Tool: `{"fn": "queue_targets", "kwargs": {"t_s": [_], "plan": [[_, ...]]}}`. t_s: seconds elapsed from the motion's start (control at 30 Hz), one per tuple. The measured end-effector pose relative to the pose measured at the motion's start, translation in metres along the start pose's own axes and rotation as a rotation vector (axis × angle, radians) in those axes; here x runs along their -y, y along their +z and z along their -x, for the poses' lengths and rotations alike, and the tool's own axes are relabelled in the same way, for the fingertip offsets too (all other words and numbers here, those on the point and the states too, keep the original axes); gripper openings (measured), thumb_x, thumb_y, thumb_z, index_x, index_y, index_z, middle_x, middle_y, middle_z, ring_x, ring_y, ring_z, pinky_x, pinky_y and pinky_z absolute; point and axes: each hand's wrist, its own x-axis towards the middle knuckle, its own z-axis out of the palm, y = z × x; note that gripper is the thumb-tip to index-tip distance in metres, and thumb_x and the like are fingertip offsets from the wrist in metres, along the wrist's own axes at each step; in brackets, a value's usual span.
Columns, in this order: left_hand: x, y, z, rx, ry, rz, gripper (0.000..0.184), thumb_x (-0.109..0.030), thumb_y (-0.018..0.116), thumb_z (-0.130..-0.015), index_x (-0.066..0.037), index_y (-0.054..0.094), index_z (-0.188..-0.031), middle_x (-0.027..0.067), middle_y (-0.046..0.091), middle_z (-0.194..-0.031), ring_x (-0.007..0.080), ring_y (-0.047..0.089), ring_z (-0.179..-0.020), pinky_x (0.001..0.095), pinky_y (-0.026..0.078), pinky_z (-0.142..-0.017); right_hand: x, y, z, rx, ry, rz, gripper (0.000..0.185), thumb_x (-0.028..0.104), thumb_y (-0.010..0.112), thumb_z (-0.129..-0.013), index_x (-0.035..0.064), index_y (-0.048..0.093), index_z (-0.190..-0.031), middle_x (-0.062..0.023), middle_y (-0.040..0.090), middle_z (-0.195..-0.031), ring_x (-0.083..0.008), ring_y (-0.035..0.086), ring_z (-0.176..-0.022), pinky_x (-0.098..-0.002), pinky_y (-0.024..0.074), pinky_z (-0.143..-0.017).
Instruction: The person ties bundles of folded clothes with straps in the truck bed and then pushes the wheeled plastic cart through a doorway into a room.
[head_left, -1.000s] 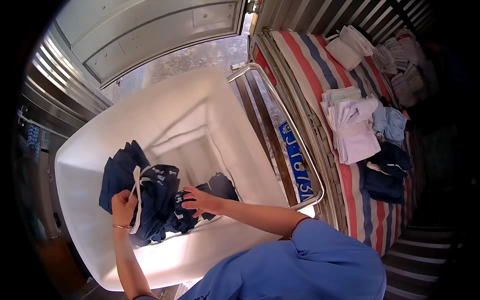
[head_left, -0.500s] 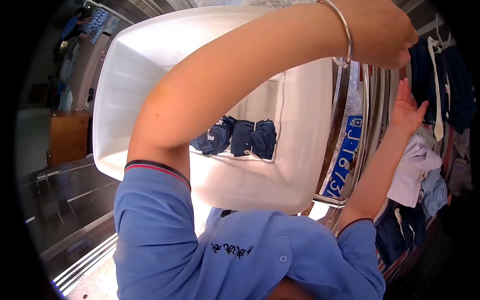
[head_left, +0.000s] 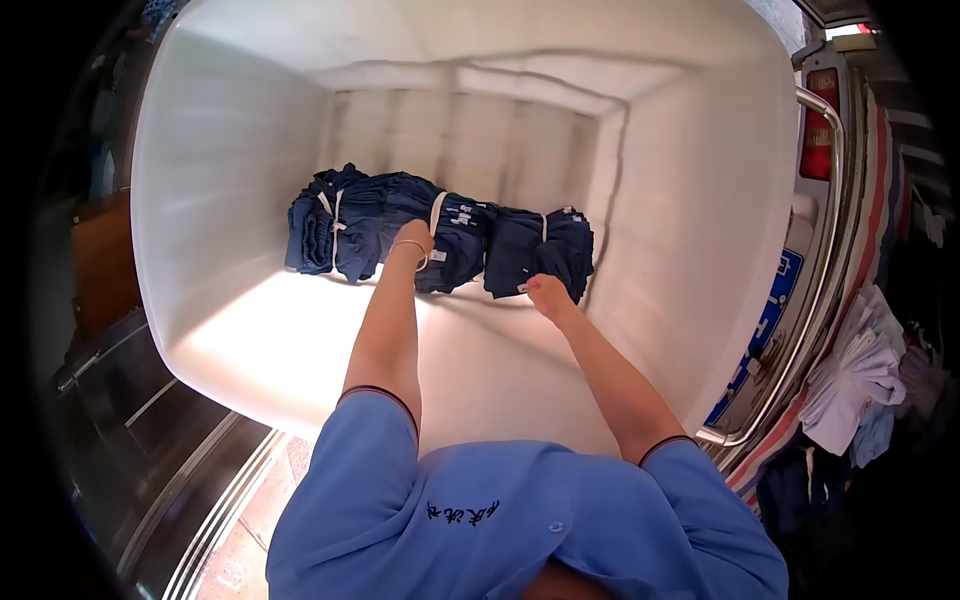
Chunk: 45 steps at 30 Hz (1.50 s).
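Bundles of folded navy garments lie in a row on the floor of a large white plastic bin, tied with pale strips. My left hand (head_left: 413,237), with a bangle at the wrist, is closed on the middle bundle (head_left: 465,245) beside its pale strip. At the lower edge of the right-hand bundle (head_left: 545,245), my right hand (head_left: 547,294) has its fingers curled in against the cloth. Another tied bundle (head_left: 325,230) sits at the left end. The fingertips of both hands are partly hidden.
High walls of the white bin (head_left: 715,200) surround both forearms. On the right are a metal rail (head_left: 838,150), a blue licence plate (head_left: 765,335) and a red tail light (head_left: 820,125). Pale folded clothes (head_left: 855,375) lie on striped cloth farther right.
Both hands have moved from the clothes at the right down into the bin. The navy row there is longer, and navy clothes at upper right have gone from that spot.
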Motion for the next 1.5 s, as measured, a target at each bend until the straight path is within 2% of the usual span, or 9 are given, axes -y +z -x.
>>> {"fn": "queue_targets", "kwargs": {"t_s": [0.13,0.4,0.67,0.73,0.83,1.17,1.27,1.37,1.5], "plan": [[-0.010,0.038,-0.012,-0.135,-0.167,0.255,0.025,-0.013,0.054,-0.085,-0.001,0.054,-0.107,0.0190,0.058,-0.110,0.0394,0.056,-0.105,0.0437,0.048,-0.089,-0.055,0.063,-0.039,0.070,0.177,0.036,0.032,0.013,0.055,-0.079,-0.0021,0.060,-0.106,-0.0209,0.061,-0.105,-0.0342,0.057,-0.102,-0.0361,0.0436,-0.091],[-0.042,0.076,-0.015,-0.556,-0.415,0.303,0.034,-0.028,0.067,-0.077,-0.004,0.056,-0.099,0.0173,0.062,-0.099,0.0349,0.062,-0.092,0.0463,0.046,-0.083,-0.021,0.063,-0.058,-0.489,0.405,-0.027,0.057,0.011,0.062,-0.072,-0.0081,0.042,-0.121,-0.0279,0.047,-0.121,-0.0418,0.044,-0.115,-0.0413,0.0354,-0.100],[0.007,0.066,-0.043,-0.131,-0.283,0.339,0.032,-0.038,0.065,-0.074,-0.010,0.066,-0.088,0.0138,0.066,-0.094,0.0336,0.062,-0.093,0.0423,0.048,-0.080,-0.024,0.018,-0.076,-0.352,0.601,0.074,0.042,0.024,0.067,-0.075,-0.0023,0.053,-0.105,-0.0195,0.063,-0.099,-0.0379,0.061,-0.091,-0.0425,0.0480,-0.083],[0.008,0.073,-0.043,-0.203,-0.252,0.348,0.030,-0.036,0.065,-0.074,-0.007,0.064,-0.082,0.0163,0.065,-0.089,0.0355,0.061,-0.087,0.0422,0.048,-0.077,-0.018,-0.002,-0.085,-0.005,0.599,0.079,0.031,0.029,0.065,-0.078,0.0000,0.060,-0.088,-0.0188,0.066,-0.094,-0.0360,0.063,-0.086,-0.0417,0.0504,-0.075],[0.005,0.076,-0.039,-0.265,-0.242,0.388,0.030,-0.034,0.065,-0.074,-0.004,0.061,-0.075,0.0185,0.064,-0.082,0.0377,0.061,-0.082,0.0425,0.048,-0.074,0.030,-0.018,-0.079,-0.342,0.293,-0.054,0.028,0.028,0.062,-0.080,0.0002,0.062,-0.078,-0.0187,0.066,-0.091,-0.0349,0.063,-0.087,-0.0417,0.0506,-0.076],[-0.005,0.065,-0.033,-0.220,-0.319,0.367,0.025,-0.034,0.064,-0.076,-0.010,0.062,-0.082,0.0148,0.065,-0.089,0.0357,0.061,-0.089,0.0430,0.047,-0.080,-0.025,-0.002,-0.123,-0.287,0.549,0.029,0.047,0.018,0.062,-0.075,0.0029,0.050,-0.118,-0.0213,0.059,-0.115,-0.0347,0.059,-0.102,-0.0422,0.0455,-0.090],[-0.003,0.066,-0.038,-0.200,-0.306,0.392,0.025,-0.034,0.065,-0.075,-0.009,0.064,-0.079,0.0153,0.065,-0.087,0.0354,0.061,-0.088,0.0421,0.048,-0.078,-0.063,-0.007,-0.134,-0.331,0.548,-0.082,0.046,0.020,0.070,-0.072,0.0010,0.056,-0.111,-0.0173,0.065,-0.102,-0.0281,0.063,-0.090,-0.0357,0.0481,-0.082],[0.004,0.070,-0.043,-0.236,-0.249,0.425,0.028,-0.034,0.064,-0.074,-0.007,0.066,-0.078,0.0173,0.065,-0.084,0.0359,0.062,-0.083,0.0420,0.048,-0.074,-0.088,-0.003,-0.135,-0.106,0.456,-0.449,0.025,0.024,0.075,-0.071,0.0005,0.065,-0.072,-0.0091,0.065,-0.068,-0.0178,0.061,-0.065,-0.0298,0.0463,-0.066],[0.014,0.057,-0.036,-0.155,-0.141,0.626,0.027,-0.025,0.058,-0.068,0.000,0.065,-0.077,0.0201,0.063,-0.074,0.0373,0.061,-0.074,0.0417,0.046,-0.069,-0.058,-0.008,-0.097,-0.100,0.497,-0.445,0.024,0.025,0.060,-0.078,0.0020,0.066,-0.074,-0.0104,0.065,-0.070,-0.0223,0.062,-0.068,-0.0341,0.0457,-0.067]]}}
